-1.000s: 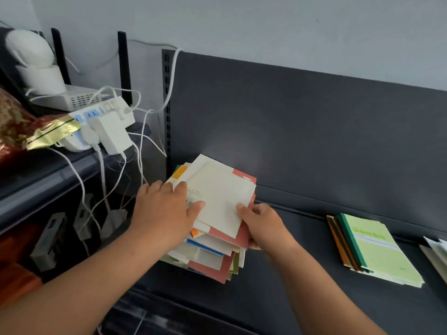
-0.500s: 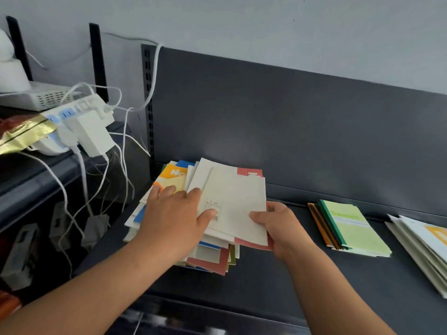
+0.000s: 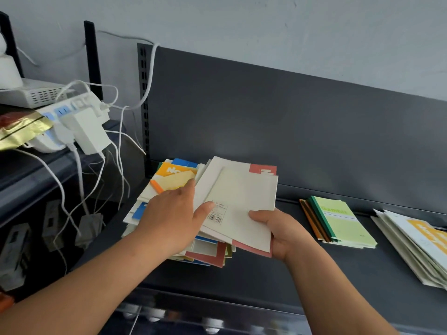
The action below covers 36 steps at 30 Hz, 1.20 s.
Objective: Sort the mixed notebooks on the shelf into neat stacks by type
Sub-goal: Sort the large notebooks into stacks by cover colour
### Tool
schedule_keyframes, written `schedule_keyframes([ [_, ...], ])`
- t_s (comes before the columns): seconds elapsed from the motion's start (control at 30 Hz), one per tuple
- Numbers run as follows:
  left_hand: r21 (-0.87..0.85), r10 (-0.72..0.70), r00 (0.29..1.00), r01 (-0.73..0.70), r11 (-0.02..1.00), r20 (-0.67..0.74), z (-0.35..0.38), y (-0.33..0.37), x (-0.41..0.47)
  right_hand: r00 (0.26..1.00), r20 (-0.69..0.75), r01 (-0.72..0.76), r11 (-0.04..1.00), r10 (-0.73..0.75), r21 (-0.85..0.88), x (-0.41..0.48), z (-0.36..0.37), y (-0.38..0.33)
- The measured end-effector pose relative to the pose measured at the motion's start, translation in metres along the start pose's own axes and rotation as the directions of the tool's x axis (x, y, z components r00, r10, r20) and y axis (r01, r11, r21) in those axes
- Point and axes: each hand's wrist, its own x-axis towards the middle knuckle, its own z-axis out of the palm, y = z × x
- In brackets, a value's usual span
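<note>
A messy pile of mixed notebooks [image 3: 169,180] lies at the left end of the dark shelf [image 3: 266,272], with orange, blue and red covers showing. On top lie a few cream notebooks [image 3: 244,197] face down, one with a barcode, over a red one. My left hand [image 3: 174,216] rests on the pile, thumb on the cream cover. My right hand [image 3: 283,230] grips the right lower corner of these top notebooks. A small stack with a green notebook [image 3: 341,221] on top sits to the right. Further right lies a stack of cream and orange notebooks [image 3: 420,240].
A white power strip [image 3: 72,117] with an adapter and hanging white cables [image 3: 79,180] sits on the neighbouring shelf at left, beside a gold foil bag [image 3: 21,129] and a white router [image 3: 31,93]. The dark back panel [image 3: 290,122] rises behind the shelf.
The view has swung right, bringing the cream and orange stack into sight. The top cream notebooks have slid right and turned squarer under both hands, uncovering orange and blue covers in the pile.
</note>
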Motion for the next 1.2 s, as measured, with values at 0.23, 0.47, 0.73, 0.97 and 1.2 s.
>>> schedule_keyframes([
  [0.23,0.12,-0.006,0.999,0.0,0.993,0.049,-0.008,0.004,0.001,0.994,0.012,0.108,0.991,-0.109,0.074,-0.01,-0.02,-0.003],
  [0.47,0.044,-0.04,0.999,0.039,0.998,0.021,-0.023,0.016,0.005,0.975,0.046,0.211,0.97,-0.218,0.123,-0.029,-0.042,-0.009],
  [0.73,-0.822,-0.07,0.923,0.37,0.433,0.379,-0.031,0.084,0.007,0.94,0.075,0.325,0.939,-0.334,0.113,-0.065,-0.086,-0.02],
  [0.97,-0.847,0.143,0.836,0.512,0.143,0.529,0.014,0.171,-0.007,0.932,-0.052,0.358,0.934,-0.358,-0.009,-0.094,-0.173,-0.021],
  [1.2,-0.863,0.076,0.862,0.493,0.106,0.502,0.064,0.279,-0.036,0.661,-0.299,0.224,0.561,-0.688,-0.797,-0.136,-0.269,-0.032],
])
